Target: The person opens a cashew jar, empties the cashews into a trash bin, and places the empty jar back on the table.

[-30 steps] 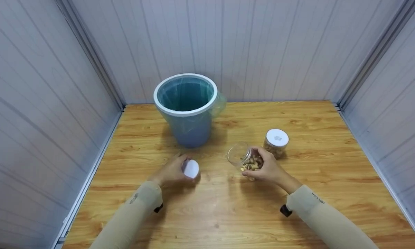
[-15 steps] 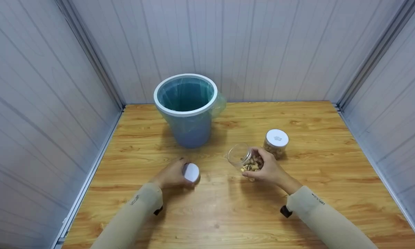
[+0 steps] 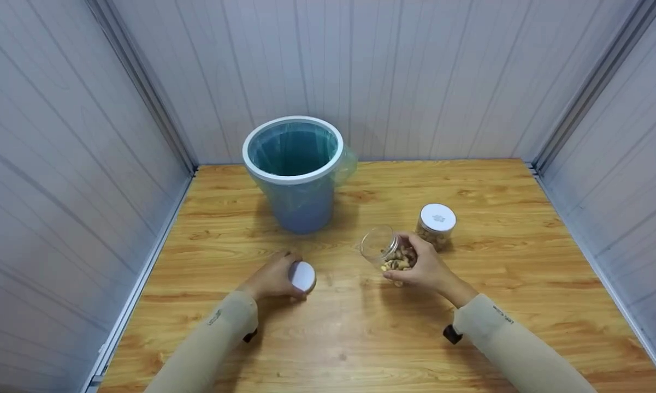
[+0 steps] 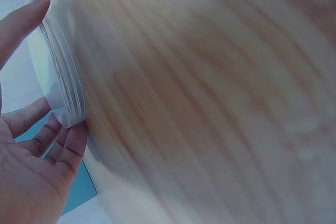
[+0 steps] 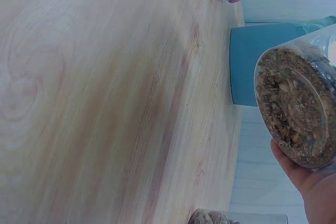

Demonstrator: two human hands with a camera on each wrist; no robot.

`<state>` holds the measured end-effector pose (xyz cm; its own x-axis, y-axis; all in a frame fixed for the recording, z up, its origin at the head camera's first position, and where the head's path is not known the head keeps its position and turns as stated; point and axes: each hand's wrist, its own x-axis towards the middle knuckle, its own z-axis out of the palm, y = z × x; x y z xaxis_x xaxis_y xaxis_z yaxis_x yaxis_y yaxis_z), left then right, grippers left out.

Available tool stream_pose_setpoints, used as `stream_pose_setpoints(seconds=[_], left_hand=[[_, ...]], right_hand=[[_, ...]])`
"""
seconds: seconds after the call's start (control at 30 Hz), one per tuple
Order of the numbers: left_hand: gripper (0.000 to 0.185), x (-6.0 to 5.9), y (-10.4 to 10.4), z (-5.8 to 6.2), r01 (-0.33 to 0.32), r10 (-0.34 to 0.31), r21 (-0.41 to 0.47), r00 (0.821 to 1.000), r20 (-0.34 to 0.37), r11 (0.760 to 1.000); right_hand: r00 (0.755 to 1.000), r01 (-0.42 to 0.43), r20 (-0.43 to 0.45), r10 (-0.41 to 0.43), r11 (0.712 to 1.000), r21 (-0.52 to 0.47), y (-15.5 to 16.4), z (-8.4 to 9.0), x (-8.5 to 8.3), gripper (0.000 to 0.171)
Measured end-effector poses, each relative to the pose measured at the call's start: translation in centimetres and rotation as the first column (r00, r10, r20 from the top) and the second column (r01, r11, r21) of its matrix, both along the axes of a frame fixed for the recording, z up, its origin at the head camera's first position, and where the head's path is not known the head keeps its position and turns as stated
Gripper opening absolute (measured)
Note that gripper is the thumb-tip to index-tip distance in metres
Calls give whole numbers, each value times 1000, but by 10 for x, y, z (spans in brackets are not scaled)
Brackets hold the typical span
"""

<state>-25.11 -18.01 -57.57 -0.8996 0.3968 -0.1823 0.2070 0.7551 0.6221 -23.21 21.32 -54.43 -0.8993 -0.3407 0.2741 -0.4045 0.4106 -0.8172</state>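
A round white lid (image 3: 302, 276) is pinched by its rim between the thumb and fingers of my left hand (image 3: 273, 277). In the left wrist view the lid (image 4: 62, 77) is close to the tabletop; whether it touches is unclear. My right hand (image 3: 427, 266) grips a clear, lidless jar (image 3: 379, 244) tilted with its mouth toward the left. Shelled nuts or similar pieces (image 3: 400, 258) lie in its lower part. The right wrist view shows the bottom of this jar (image 5: 294, 108), covered with brown bits, raised off the table.
Behind the right hand stands a second jar (image 3: 437, 225), capped in white and holding similar pieces. A blue bin (image 3: 303, 204) with a white rim and green liner stands at the back left of the wooden table (image 3: 338, 338). Panelled walls enclose the back and sides.
My left hand has lowered slightly and turned the lid to lie flatter, its white top facing up more. The right hand and its jar have stayed nearly still.
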Motion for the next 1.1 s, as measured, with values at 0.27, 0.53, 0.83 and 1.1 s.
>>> stream_pose_setpoints(seconds=[0.27, 0.53, 0.83, 1.1], left_hand=[[95, 0, 0, -2, -5, 5, -3, 1000, 7, 1000], [95, -1, -1, -6, 7, -7, -30, 1000, -19, 1000], [89, -2, -2, 1, 27, -27, -21, 999, -31, 999], [76, -4, -3, 8, -22, 20, 108, 1000, 13, 994]], right_hand=[[1000, -3, 8, 3, 1000, 0, 1, 0, 1, 82], [1000, -23, 21, 23, 1000, 0, 2, 3, 1, 79], [1000, -14, -6, 14, 1000, -4, 2, 3, 0, 79], [1000, -16, 13, 16, 1000, -8, 2, 2, 0, 79]])
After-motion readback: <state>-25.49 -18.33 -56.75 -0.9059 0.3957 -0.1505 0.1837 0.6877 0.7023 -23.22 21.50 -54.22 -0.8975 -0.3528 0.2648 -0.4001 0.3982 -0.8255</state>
